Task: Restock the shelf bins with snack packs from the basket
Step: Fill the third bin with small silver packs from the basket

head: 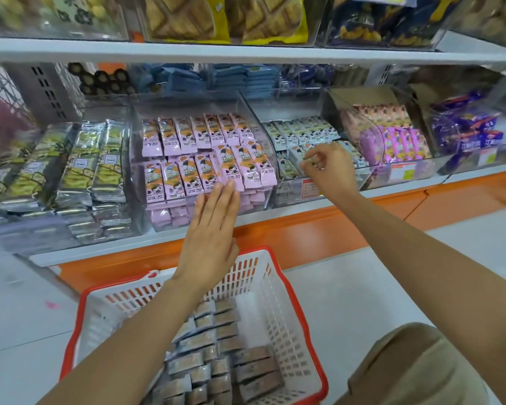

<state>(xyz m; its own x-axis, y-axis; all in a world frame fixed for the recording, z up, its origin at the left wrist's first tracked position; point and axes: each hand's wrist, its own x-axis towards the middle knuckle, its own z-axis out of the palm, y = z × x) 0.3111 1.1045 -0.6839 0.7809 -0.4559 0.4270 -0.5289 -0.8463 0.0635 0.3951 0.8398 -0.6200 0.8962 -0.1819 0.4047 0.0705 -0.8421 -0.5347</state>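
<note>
While left hand (pixel 214 226) lies flat against pink packs (pixel 187 176), right hand (pixel 329 171) curls over grey packs (pixel 298 133); grip unclear.

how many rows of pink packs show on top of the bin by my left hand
2: a back row deeper in the clear bin, and a front row just above the left hand. More packs lie beneath, partly hidden.

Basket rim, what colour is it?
The basket rim is red; the head view shows it best.
</note>
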